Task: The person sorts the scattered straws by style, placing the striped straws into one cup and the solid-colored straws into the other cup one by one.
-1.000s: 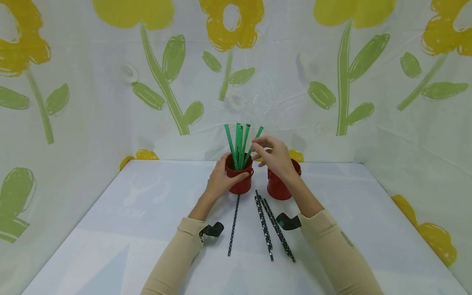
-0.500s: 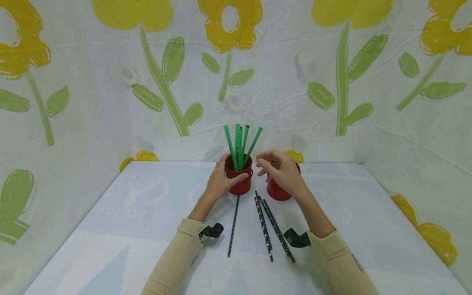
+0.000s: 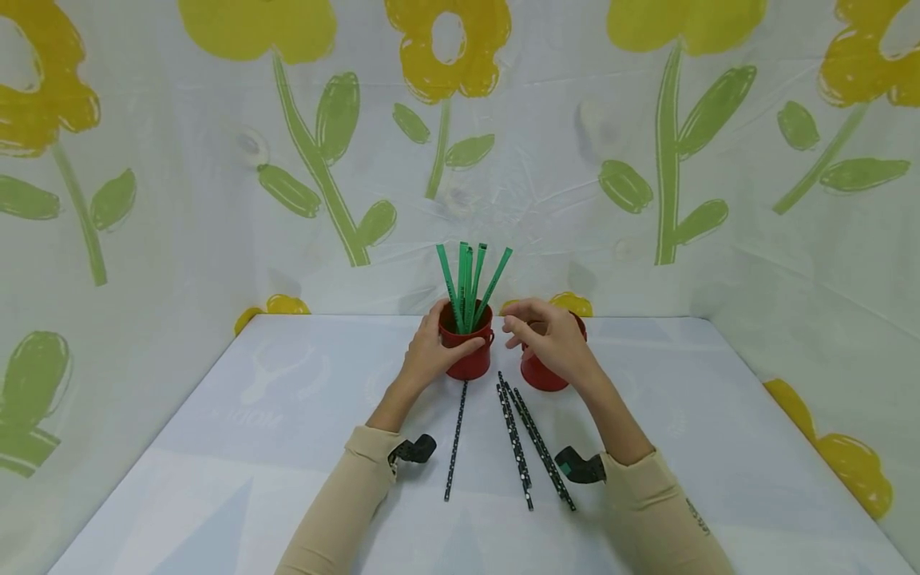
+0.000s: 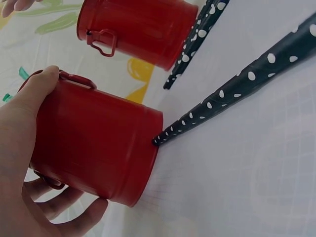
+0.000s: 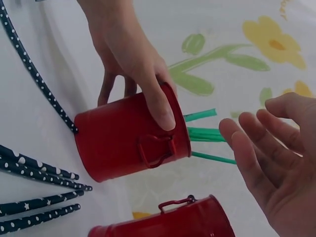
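My left hand [image 3: 426, 355] grips a small red bucket [image 3: 469, 367] by its upper side, with the thumb near the rim. Several slim green straws [image 3: 462, 283] stand in this bucket and fan out above it. In the left wrist view, the thumb and fingers lie around the bucket wall [image 4: 98, 143]. To the right, a second red bucket [image 3: 542, 377] stands partly hidden behind my right hand [image 3: 552, 339]. That hand hovers near its rim with loosely bent fingers and nothing between them. The right wrist view shows the fingers [image 5: 244, 158] apart from the bucket, near the green straws' ends.
One dark straw with white dots [image 3: 456, 443] lies on the white table [image 3: 287, 447] just in front of the left bucket. Several more dotted straws [image 3: 549, 467] lie in front of the right bucket. A flower-printed sheet [image 3: 532, 160] hangs behind the table.
My right hand has drawn back from the rightmost green straw, moving right and slightly down toward the second bucket. The left hand keeps its hold on the first bucket.
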`<control>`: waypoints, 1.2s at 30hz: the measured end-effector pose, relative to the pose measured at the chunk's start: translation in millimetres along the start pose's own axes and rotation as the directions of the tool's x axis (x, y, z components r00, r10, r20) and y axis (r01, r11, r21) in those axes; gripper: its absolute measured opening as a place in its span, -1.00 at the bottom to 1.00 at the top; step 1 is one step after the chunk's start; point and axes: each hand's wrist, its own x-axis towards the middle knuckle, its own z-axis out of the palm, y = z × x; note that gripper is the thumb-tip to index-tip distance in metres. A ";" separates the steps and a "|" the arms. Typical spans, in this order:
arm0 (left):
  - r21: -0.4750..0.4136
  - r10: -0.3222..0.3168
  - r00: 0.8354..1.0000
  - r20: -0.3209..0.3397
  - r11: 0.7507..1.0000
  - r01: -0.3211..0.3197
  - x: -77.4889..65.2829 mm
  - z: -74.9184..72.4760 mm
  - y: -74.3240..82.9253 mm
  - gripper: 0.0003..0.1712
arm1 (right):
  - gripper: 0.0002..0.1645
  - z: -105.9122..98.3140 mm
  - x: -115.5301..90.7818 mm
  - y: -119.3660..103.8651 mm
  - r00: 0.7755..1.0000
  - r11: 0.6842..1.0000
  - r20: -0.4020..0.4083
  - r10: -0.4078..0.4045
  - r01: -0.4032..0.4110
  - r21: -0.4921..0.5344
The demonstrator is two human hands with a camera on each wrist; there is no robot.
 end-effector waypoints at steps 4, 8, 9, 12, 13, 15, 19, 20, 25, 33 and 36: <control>-0.018 0.005 1.000 0.016 1.000 -0.005 -1.2 2.1 0.1 0.08 | -0.64 -3.5 -0.6 2.9 1.000 0.997 -0.026 -0.009 0.006 -0.083; -0.021 0.006 1.000 0.019 1.000 -0.006 -2.2 2.8 -0.5 0.11 | -0.56 -7.5 0.8 7.7 0.998 0.987 -0.067 -0.012 0.002 -0.159; -0.020 0.007 1.000 0.015 1.000 -0.007 -2.2 2.6 -0.5 0.11 | -0.54 -8.6 1.4 9.0 0.997 0.985 -0.075 -0.011 -0.002 -0.171; -0.020 0.006 1.000 0.007 1.000 -0.006 -2.7 0.5 0.2 0.13 | -0.43 -12.5 2.7 14.1 0.996 0.977 -0.092 -0.009 -0.010 -0.211; -0.019 0.003 1.000 0.006 1.000 -0.003 -2.9 -0.2 0.5 0.15 | -0.38 -14.0 2.8 16.1 0.995 0.974 -0.095 -0.008 -0.014 -0.227; -0.013 -0.005 1.000 0.011 1.000 0.006 -3.0 -1.5 0.9 0.18 | -0.29 -17.0 2.8 21.3 0.995 0.963 -0.102 0.002 -0.029 -0.270; 0.036 -0.027 0.999 0.026 0.999 0.027 -4.1 -4.2 1.8 0.24 | -0.15 -22.0 2.3 33.7 0.994 0.935 -0.109 0.022 -0.059 -0.350; 0.048 -0.030 0.999 0.028 0.998 0.028 -4.8 -5.1 1.9 0.25 | -0.13 -22.7 2.3 37.3 0.994 0.929 -0.108 0.032 -0.069 -0.363; 0.067 -0.029 0.998 0.051 0.997 0.025 -9.5 -11.6 3.2 0.26 | -0.04 -23.6 2.4 54.6 0.992 0.922 -0.090 0.092 -0.119 -0.368; 0.075 -0.064 0.991 0.121 0.996 0.055 -19.1 -22.3 4.0 0.21 | 0.08 -23.4 2.9 67.6 0.982 0.930 -0.108 0.154 -0.181 -0.320; 0.115 -0.094 0.984 0.152 0.990 0.077 -24.8 -25.3 2.5 0.15 | 0.12 -23.6 3.0 70.0 0.977 0.929 -0.115 0.181 -0.208 -0.307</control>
